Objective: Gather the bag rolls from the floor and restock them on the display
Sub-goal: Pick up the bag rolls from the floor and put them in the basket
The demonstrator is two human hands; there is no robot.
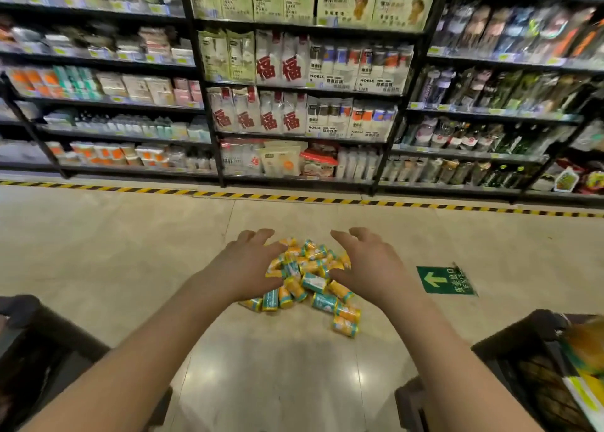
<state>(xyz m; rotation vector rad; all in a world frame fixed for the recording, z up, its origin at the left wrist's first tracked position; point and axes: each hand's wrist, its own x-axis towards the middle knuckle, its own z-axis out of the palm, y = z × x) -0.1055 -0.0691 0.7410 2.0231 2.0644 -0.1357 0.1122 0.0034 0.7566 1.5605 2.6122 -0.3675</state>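
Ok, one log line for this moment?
stage: gathering | left hand: open | right hand: open | bag rolls: heaped on floor between hands

Dim aisle — ceiling glare on floor (281, 376), blurred, bowed shelves (294, 81).

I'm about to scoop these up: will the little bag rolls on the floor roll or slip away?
The bag rolls are short cylinders lying on a glossy floor, so pushed ones will probably roll or skid. Their wrappers look shiny, likely slippery in a heap. Being small, they seem light and easy to spill.
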